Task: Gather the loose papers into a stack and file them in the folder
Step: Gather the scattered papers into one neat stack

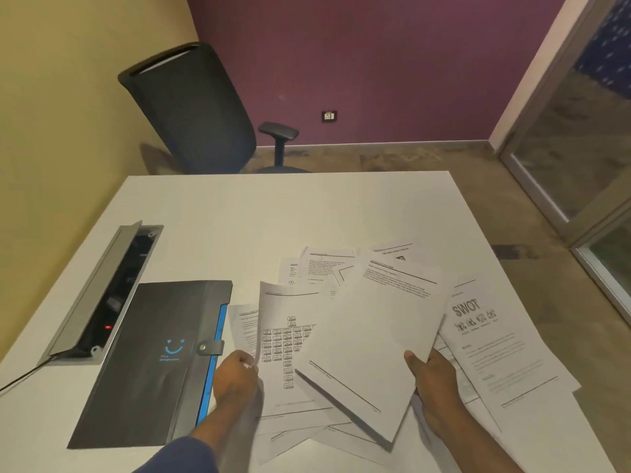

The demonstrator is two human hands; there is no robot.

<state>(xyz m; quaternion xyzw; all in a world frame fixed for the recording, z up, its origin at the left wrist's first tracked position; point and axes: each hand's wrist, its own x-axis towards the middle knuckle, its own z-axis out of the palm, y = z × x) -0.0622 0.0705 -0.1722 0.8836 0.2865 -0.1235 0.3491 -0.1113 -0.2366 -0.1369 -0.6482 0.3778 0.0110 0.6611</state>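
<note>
White counter (239, 213) under purple wall: the black snap-shut folder (150, 363) lies lengthwise by its left edge, just beside the left hand (235, 375), whose grip pinches a chart sheet (286, 339). The right hand (432, 373) holds the gathered white sheaf (372, 336) over the scattered loose papers (495, 346).

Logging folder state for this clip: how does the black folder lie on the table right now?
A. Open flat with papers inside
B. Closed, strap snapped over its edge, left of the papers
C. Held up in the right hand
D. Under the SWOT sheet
B: the black folder lies closed on the table, its snap strap fastened, left of the loose papers.
</note>
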